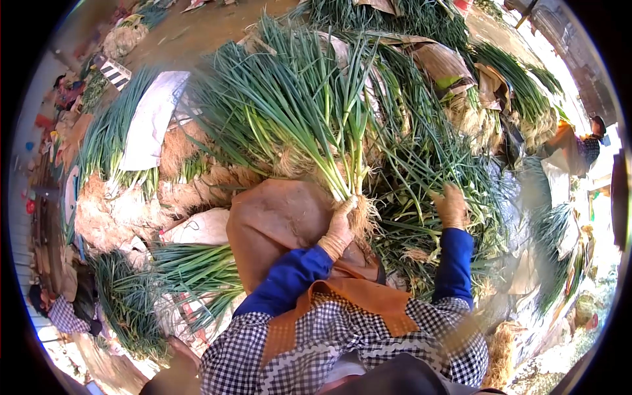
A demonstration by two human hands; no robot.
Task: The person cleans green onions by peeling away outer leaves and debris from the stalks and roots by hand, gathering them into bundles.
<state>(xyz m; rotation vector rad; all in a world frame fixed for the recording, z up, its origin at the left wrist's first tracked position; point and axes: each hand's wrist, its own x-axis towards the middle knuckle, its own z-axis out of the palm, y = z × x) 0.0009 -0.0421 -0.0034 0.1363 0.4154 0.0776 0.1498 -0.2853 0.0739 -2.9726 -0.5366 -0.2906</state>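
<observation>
Taking the middle of the head view as the centre of a clock, the left hand [339, 234] is just off centre towards 5 o'clock, its fingers wrapped around a bunch of spring onions [356, 161]. The grip is low on the pale stems; the leaves spread up towards 11 and 12 o'clock, and the shaggy roots [364, 216] jut out beside the hand at about 4 o'clock. The bunch is at the edge of a brown lap cover [280, 204], which spreads towards 9 o'clock.

The right hand [451, 206] is at 3 o'clock, well apart from the bunch, above a tangled heap of loose spring onions [421, 164]. Its fingers appear partly bent, but I cannot tell whether they grasp a leaf. Both arms are in blue sleeves [455, 257].

At 10 o'clock a white sack [155, 122] lies over stacked spring onions, and their matted tan roots [95, 207] show at 9 o'clock. Another spread of green leaves [201, 270] lies at 8 o'clock. Between 1 and 2 o'clock a brown sheet [441, 62] rests on more onions. Near the rim, one person [590, 150] is at about 3 o'clock and another person [68, 315] at 8.
</observation>
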